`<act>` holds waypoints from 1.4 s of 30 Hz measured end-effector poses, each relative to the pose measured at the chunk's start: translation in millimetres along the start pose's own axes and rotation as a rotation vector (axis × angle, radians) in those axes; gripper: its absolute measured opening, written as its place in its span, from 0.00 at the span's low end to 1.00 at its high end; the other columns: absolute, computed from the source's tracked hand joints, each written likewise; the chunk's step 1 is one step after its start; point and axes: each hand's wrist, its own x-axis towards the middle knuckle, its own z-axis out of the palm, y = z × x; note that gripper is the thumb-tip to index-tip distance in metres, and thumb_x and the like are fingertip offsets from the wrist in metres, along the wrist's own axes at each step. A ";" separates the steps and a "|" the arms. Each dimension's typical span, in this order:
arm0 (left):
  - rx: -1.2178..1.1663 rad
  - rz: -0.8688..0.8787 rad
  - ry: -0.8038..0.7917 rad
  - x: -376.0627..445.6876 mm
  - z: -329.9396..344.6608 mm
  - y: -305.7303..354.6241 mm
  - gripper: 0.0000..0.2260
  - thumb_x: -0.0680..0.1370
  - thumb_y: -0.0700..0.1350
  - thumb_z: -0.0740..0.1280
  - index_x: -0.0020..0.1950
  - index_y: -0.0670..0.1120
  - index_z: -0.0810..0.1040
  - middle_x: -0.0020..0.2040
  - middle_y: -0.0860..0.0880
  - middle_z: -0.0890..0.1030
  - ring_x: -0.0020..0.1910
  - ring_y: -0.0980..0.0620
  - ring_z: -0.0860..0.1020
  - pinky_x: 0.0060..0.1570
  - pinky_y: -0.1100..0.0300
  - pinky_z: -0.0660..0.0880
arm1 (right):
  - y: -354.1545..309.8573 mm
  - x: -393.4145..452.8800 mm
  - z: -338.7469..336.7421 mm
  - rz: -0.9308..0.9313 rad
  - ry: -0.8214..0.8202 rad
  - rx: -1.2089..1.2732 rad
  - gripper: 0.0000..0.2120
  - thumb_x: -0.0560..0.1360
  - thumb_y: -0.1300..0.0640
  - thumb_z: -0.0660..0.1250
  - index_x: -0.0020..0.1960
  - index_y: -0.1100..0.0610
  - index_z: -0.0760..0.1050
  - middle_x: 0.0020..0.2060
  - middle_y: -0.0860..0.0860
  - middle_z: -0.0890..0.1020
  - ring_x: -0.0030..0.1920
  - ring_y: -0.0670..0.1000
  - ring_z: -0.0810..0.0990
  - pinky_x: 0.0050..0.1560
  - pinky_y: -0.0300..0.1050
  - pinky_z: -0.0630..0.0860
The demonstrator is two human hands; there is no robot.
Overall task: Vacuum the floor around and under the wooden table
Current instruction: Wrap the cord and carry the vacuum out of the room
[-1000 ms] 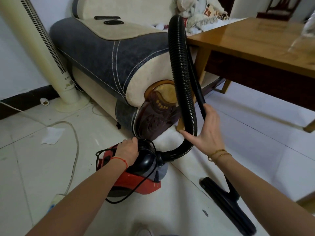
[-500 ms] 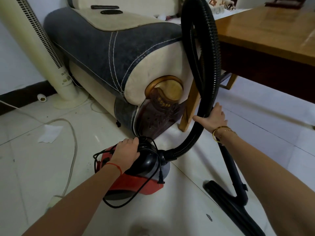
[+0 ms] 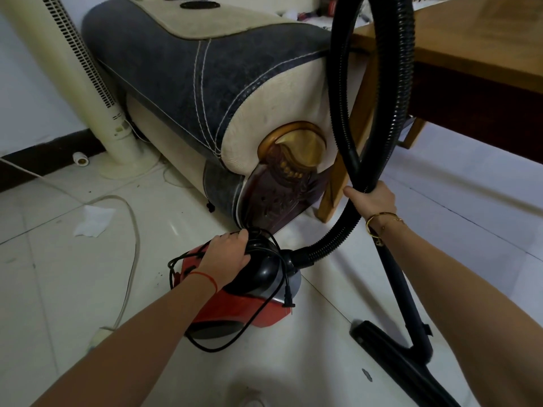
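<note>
A red and black canister vacuum (image 3: 249, 306) sits on the white tiled floor in front of the sofa. My left hand (image 3: 229, 257) grips its black top handle, where the black power cord is wound. A ribbed black hose (image 3: 393, 83) loops up from the canister and down to the wand. My right hand (image 3: 371, 199) holds the hose and wand together at the loop's lower end. The black wand (image 3: 402, 292) slants down to the floor nozzle (image 3: 402, 365) at the lower right. The wooden table (image 3: 476, 39) stands at the upper right.
A grey and cream sofa (image 3: 211, 77) fills the middle, its arm close to the table leg (image 3: 346, 160). A cream tower fan (image 3: 88, 83) stands at the left wall. A white cable (image 3: 133, 230), a crumpled tissue (image 3: 94, 220) and a small tape roll (image 3: 80, 158) lie on the floor.
My right hand has closed round the hose and wand and moved away from me toward the table leg. The view has dropped closer to the sofa. My left hand stays on the canister handle.
</note>
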 end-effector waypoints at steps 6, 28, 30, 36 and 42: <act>-0.099 0.060 -0.089 2.9 -7.5 -9.7 0.21 0.79 0.49 0.61 0.70 0.43 0.64 0.57 0.44 0.79 0.55 0.44 0.77 0.53 0.52 0.73 | -7.5 -6.0 5.2 -0.007 -0.011 0.119 0.21 0.68 0.51 0.71 0.56 0.59 0.72 0.47 0.53 0.76 0.47 0.54 0.76 0.42 0.45 0.71; -0.137 -0.020 -0.480 -44.4 -230.0 -27.0 0.18 0.79 0.47 0.62 0.67 0.43 0.65 0.53 0.44 0.80 0.51 0.45 0.80 0.41 0.55 0.73 | -197.2 -104.0 -87.8 -0.303 -0.132 0.016 0.19 0.67 0.69 0.69 0.57 0.59 0.74 0.48 0.54 0.80 0.47 0.51 0.75 0.47 0.39 0.70; -0.176 -0.060 -0.476 -54.2 -271.3 -34.2 0.18 0.79 0.47 0.63 0.66 0.44 0.66 0.57 0.44 0.78 0.54 0.44 0.79 0.47 0.53 0.74 | -238.8 -115.6 -105.4 -0.381 -0.195 -0.012 0.21 0.67 0.70 0.68 0.57 0.58 0.72 0.48 0.54 0.79 0.48 0.51 0.75 0.49 0.39 0.70; -0.257 -0.186 -0.434 -90.6 -396.7 -54.6 0.20 0.79 0.47 0.63 0.69 0.44 0.65 0.59 0.44 0.77 0.57 0.45 0.78 0.52 0.53 0.75 | -364.7 -143.5 -166.0 -0.517 -0.302 -0.014 0.20 0.67 0.69 0.66 0.57 0.57 0.71 0.46 0.54 0.79 0.48 0.56 0.77 0.48 0.45 0.73; -0.248 -0.225 -0.428 -118.1 -490.8 -66.3 0.18 0.79 0.47 0.63 0.66 0.43 0.65 0.54 0.44 0.79 0.51 0.44 0.80 0.46 0.52 0.76 | -437.2 -167.2 -212.7 -0.566 -0.338 -0.075 0.24 0.67 0.66 0.67 0.62 0.58 0.70 0.49 0.56 0.78 0.50 0.57 0.77 0.45 0.43 0.71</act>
